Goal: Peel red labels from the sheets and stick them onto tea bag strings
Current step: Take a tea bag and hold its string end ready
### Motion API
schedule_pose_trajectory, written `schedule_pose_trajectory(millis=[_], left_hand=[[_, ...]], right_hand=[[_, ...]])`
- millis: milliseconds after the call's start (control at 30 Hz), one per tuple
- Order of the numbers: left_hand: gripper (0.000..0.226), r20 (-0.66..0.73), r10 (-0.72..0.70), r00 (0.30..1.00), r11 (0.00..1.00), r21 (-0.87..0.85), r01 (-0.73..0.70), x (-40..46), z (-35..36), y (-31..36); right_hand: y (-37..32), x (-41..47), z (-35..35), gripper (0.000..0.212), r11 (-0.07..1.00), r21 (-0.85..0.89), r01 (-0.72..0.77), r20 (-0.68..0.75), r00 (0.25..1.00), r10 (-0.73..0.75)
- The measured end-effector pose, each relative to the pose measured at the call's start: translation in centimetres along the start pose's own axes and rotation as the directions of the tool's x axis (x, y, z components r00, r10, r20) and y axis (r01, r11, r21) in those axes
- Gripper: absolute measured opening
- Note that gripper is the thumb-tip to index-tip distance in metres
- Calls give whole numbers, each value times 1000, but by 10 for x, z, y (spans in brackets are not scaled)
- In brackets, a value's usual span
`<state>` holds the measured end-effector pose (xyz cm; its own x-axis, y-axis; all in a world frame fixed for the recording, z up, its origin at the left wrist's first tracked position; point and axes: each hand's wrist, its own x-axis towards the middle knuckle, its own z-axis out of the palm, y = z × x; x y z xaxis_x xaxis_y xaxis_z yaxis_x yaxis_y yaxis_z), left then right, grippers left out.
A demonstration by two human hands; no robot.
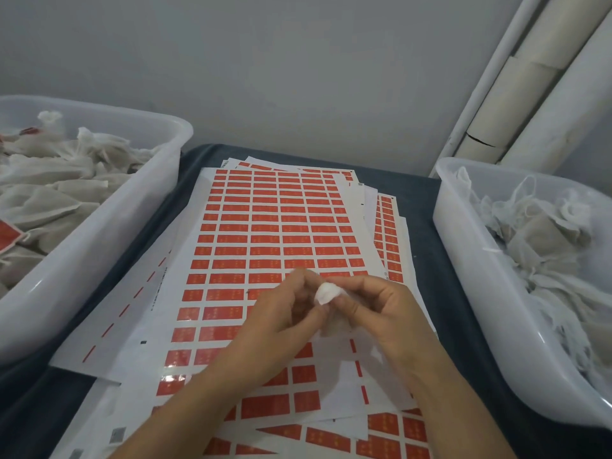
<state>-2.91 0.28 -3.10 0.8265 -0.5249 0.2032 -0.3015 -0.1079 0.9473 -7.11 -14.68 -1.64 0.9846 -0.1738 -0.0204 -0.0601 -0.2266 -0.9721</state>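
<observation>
My hands (326, 303) pinch one tea bag (326, 293); left bin (99, 246) holds labelled bags, right bin (463, 260) many unlabelled.

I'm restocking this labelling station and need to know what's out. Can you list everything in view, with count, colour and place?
label sheets: several overlapping, white with red labels, centre of the table
left tub: one, translucent white, left, holding off-white tea bags, at least two with red labels
right tub: one, translucent white, right, holding off-white tea bags
table cover: one, dark blue-grey, under everything
pipes: several, cream, against the wall at upper right
white scrap: one, pinched between both hands' fingers
left hand: over the sheets
right hand: over the sheets
</observation>
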Motion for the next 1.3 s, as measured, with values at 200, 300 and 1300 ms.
schedule_pose_trajectory(millis=[200,300,1300], left_hand=[[20,-115,46,992,999,-4,-47,0,-2,2],[23,-88,76,993,997,3,-76,-1,-1,3],[36,-270,262,927,911,387,-145,1,10,-4]], right_hand=[[1,-1,1,24,992,69,-106,40,994,103],[-3,-4,-2,24,970,142,-196,256,954,156],[4,1,4,19,910,340,-239,126,970,207]])
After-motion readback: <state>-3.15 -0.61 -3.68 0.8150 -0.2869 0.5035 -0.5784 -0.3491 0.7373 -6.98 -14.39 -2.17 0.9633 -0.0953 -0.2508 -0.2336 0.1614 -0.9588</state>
